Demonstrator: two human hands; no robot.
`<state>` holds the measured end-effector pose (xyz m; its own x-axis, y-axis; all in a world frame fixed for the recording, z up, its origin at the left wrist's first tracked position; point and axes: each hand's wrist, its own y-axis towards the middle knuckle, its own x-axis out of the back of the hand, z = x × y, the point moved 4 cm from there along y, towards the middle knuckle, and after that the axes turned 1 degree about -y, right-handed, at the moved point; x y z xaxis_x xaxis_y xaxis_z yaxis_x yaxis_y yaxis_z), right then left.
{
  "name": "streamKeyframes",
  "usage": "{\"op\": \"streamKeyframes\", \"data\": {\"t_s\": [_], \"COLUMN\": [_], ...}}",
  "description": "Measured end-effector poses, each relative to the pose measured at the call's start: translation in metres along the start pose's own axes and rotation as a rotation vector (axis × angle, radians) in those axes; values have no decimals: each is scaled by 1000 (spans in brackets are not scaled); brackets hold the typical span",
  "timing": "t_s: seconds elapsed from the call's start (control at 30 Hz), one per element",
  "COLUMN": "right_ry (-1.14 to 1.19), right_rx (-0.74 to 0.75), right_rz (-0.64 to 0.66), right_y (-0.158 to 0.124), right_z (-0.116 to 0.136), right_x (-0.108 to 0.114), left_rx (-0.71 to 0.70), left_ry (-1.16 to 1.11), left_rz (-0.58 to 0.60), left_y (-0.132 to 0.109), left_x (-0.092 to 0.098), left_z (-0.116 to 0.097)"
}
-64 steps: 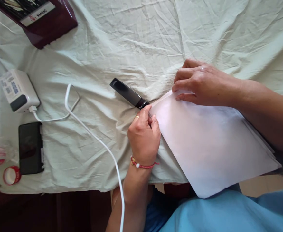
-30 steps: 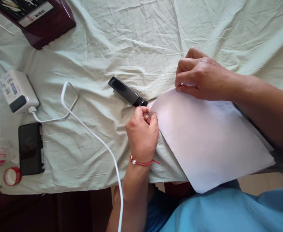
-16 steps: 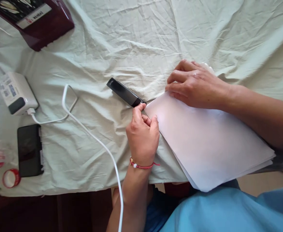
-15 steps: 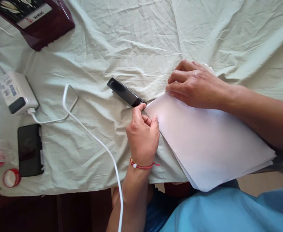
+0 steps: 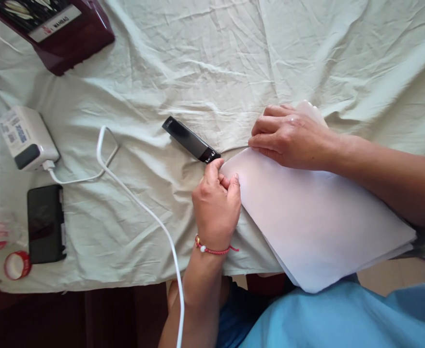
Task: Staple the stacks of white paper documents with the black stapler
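A stack of white paper sheets point(image 5: 321, 217) lies slantwise over the table's front edge. My left hand point(image 5: 217, 205), with a red cord bracelet at the wrist, has its fingers curled at the stack's left corner, pinching the sheets there. Just beyond its index finger is a glossy black stapler point(image 5: 188, 137), whose near end is close to the paper corner. Along the far edge of the stack, my right hand point(image 5: 288, 133) has its fingers bent over the sheets; its thumb is hidden. A pale, translucent edge point(image 5: 312, 112) sticks out behind my right hand, its kind unclear.
A wrinkled pale green cloth point(image 5: 205, 53) covers the table. On the left are a white charger point(image 5: 33, 137) with a white cable point(image 5: 150, 212), a black phone point(image 5: 46, 224), a red tape roll point(image 5: 17, 265) and a dark red box point(image 5: 74, 41) at the back.
My right hand has moved slightly toward my body, and the far edge of the paper has come with it. More of the pale edge behind that hand shows. My left hand has barely shifted.
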<state>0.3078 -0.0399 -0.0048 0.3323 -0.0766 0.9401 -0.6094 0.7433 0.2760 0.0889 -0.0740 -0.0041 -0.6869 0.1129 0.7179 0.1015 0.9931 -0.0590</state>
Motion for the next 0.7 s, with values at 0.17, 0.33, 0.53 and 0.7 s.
{"op": "streamKeyframes", "data": {"t_s": [0.17,0.33,0.53,0.7], "right_ry": [-32,-1,53,81], "right_rx": [42,34,29,69], "right_rz": [-5,-25,-12,-48], "right_y": [1,0,0,1], "right_z": [6,7,6,6], "right_x": [-3,-5,-5,-5], "left_rx": [-157,-162,-132,-77], "left_ry": [20,-19,-69,-141], "left_rz": [-45,-45,-32,-28], "left_y": [-2,-3,-3,-4], "left_x": [-2,-3,-3,-2], "left_z": [-1,-1,-2,-1]}}
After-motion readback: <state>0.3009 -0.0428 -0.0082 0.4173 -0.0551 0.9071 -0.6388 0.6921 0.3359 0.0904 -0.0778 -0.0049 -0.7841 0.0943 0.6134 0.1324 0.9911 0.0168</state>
